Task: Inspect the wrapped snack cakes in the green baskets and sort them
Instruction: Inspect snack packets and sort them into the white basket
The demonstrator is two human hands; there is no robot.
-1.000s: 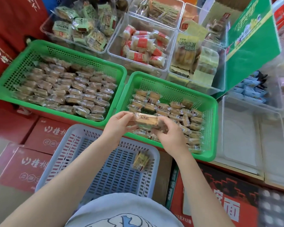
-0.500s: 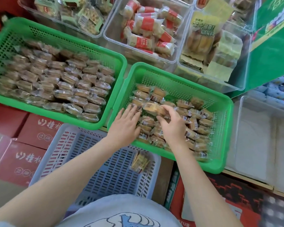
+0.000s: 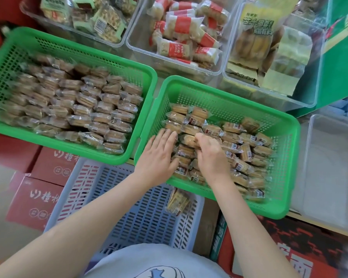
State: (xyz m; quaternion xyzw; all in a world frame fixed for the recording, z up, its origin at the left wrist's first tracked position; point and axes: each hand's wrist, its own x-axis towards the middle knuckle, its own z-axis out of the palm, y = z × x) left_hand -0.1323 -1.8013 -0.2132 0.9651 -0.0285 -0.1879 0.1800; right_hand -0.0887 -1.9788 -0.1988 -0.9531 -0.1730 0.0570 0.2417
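Note:
Two green baskets stand side by side. The left green basket (image 3: pixel 147 81) is packed with rows of clear-wrapped snack cakes (image 3: pixel 92 106). In the right green basket (image 3: pixel 287 141) lies a looser pile of wrapped cakes (image 3: pixel 241 149). My left hand (image 3: pixel 159 155) lies flat with straight fingers on the cakes at that basket's near-left corner. My right hand (image 3: pixel 211 153) is beside it, fingers curled round a wrapped cake (image 3: pixel 188 139) in the pile. One wrapped cake (image 3: pixel 178 201) lies alone in the blue-grey basket (image 3: pixel 100 189) below.
Clear bins at the back hold green-wrapped snacks (image 3: pixel 100 19), red-and-white packets (image 3: pixel 185 35) and yellow bags (image 3: pixel 257 41). An empty clear bin (image 3: pixel 329 167) sits at the right. Red cartons (image 3: pixel 40 195) lie beneath the baskets.
Both hands came down from holding a cake above the right basket's front rim into the pile. The left hand has flattened onto the cakes. The camera has tilted closer.

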